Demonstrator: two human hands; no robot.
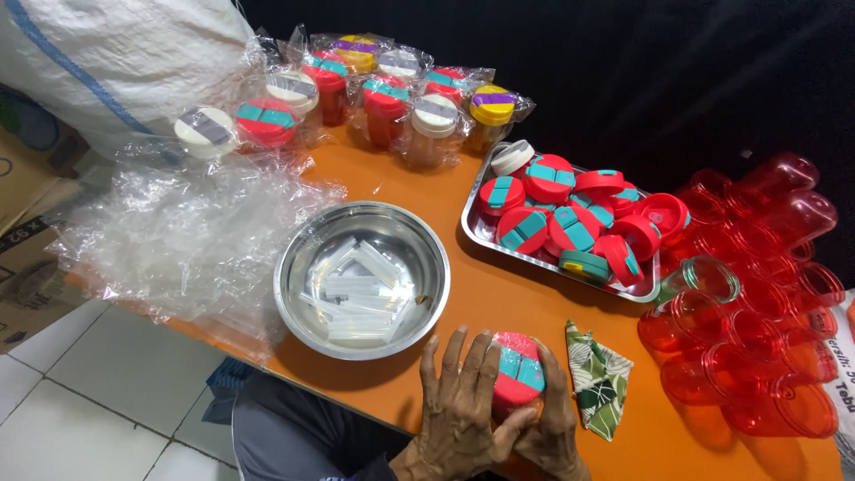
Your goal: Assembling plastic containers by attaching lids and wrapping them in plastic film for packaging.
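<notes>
While both hands clasp the one red lid (517, 368) with its teal flaps at 6 o'clock on the orange table (499, 294), the grip looks uneven: the left hand (461, 401) spreads its fingers over the lid's near side and the right hand (549, 414) curls around it from behind, so neither hand is free and whatever sits under the lid is hidden. A judgement follows that a hard press or twist could make the lid skid off and slide toward the folded leaf-print cloth (598, 379) just beside it at 4 o'clock. The steel bowl (307, 298) of clear plastic sticks sits near, at 9 o'clock of the hands, and a left elbow swing could probably knock its rim. At 1 o'clock the steel tray (481, 233) is heaped with more red lids (570, 218), stacked loosely, so a careless reach could tip several over the edge. The red jars (757, 303) at 3 o'clock lie piled on their sides close to the table edge and look likely to roll if nudged. The crumpled clear bags (187, 232) at 9 to 10 o'clock overhang the table edge and could slip down. The wrapped jars (383, 98) at 12 o'clock stand well apart.
</notes>
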